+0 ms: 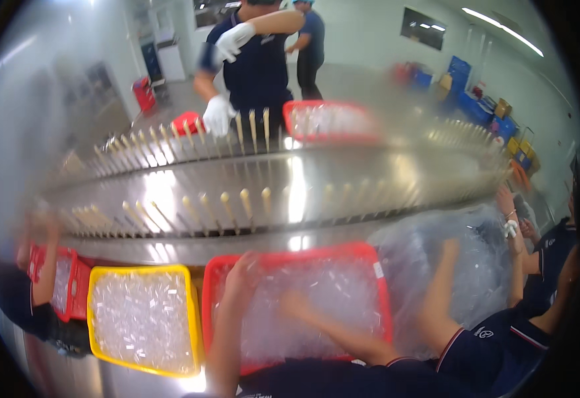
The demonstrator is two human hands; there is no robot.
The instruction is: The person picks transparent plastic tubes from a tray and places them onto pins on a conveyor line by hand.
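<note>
Directly before me is a red basket [384, 312] full of small clear plastic tube-like pieces [323, 285]. My left hand [242, 273] is raised over its far left rim, with the forearm running up along the left side. Motion blurs the fingers, so whether they hold anything is unclear. My right hand [295, 305] reaches in from the right, low over or among the clear pieces, and is also smeared. Beyond the basket stands a row of upright cream pegs [246, 204] along a shiny metal conveyor [230, 179].
Left of my basket sits a yellow basket [190, 318] of similar pieces, then another red basket [77, 285]. A large clear plastic bag [449, 278] lies right, with co-workers' arms around it. Opposite, a white-gloved person [257, 73] works at a second peg row [253, 129].
</note>
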